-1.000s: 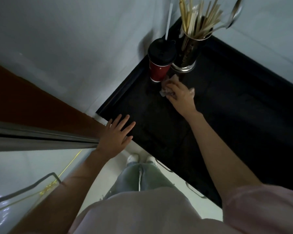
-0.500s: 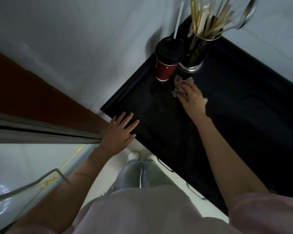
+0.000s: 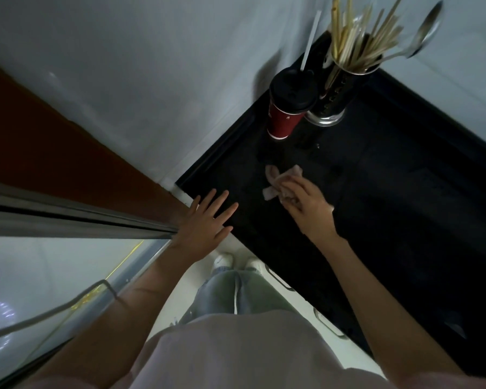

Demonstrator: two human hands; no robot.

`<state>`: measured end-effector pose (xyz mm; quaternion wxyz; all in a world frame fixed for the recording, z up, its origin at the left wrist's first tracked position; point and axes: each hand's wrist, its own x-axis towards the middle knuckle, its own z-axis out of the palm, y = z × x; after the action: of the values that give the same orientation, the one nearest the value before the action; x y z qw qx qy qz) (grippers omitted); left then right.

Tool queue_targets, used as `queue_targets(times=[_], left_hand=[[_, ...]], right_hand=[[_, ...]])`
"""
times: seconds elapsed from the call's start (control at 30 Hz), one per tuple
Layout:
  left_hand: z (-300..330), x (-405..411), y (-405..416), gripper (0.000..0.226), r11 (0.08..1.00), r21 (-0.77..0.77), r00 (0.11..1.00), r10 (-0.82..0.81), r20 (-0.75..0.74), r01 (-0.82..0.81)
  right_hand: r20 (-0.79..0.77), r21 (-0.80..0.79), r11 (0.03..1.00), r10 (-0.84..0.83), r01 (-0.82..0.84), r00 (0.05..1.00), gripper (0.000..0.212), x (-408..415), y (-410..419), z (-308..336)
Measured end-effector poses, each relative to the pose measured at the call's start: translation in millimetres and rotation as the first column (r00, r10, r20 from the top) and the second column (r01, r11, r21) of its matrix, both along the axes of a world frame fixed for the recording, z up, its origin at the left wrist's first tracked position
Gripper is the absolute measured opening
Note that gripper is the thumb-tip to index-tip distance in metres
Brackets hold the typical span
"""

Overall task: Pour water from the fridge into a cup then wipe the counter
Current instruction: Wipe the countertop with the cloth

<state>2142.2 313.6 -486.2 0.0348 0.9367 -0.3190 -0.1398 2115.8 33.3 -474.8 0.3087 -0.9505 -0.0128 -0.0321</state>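
One pale cloth [image 3: 277, 179] seemingly bunched under right hand [image 3: 306, 204].

Glossy black counter [image 3: 404, 192]; crumpled soft cloth [image 3: 275, 179]; paper cup [image 3: 282, 119]; shiny metal holder [image 3: 331, 108]

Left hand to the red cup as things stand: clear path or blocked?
Probably yes. The left hand lies open and flat at the counter edge, holding nothing, and bare counter runs between it and the red cup. The right hand, gripping the cloth, sits just right of that line.
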Motion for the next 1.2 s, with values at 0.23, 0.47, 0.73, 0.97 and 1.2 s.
queue_targets(times=[0.23, 0.47, 0.73, 0.97, 1.2], left_hand=[[2.1, -0.3, 0.3, 0.056, 0.999, -0.035, 1.0, 0.004, -0.006, -0.004], [3.0, -0.6, 0.5, 0.056, 0.999, -0.049, 1.0, 0.008, -0.008, -0.009], [3.6, -3.1, -1.1, 0.056, 0.998, -0.062, 0.999, 0.019, -0.032, -0.021], [8.4, -0.2, -0.9, 0.056, 0.998, -0.055, 1.0, -0.012, -0.02, 0.011], [4.8, 0.8, 0.1, 0.055, 0.998, -0.063, 1.0, -0.002, -0.021, 0.0]], right_hand=[[-0.022, -0.054, 0.998, 0.033, -0.034, 0.999, 0.044, 84.5, 55.0, 5.1], [-0.001, -0.064, 0.983, 0.174, -0.174, 0.985, 0.043, 5.9, 56.8, 6.2], [0.023, -0.141, 0.987, -0.069, 0.072, 0.997, 0.043, -10.5, -17.3, 1.2], [0.027, -0.129, 0.987, -0.089, 0.092, 0.996, 0.044, 68.5, 41.9, -2.1], [0.05, -0.085, 0.996, 0.041, -0.036, 0.998, 0.041, -46.5, 53.0, 3.3]])
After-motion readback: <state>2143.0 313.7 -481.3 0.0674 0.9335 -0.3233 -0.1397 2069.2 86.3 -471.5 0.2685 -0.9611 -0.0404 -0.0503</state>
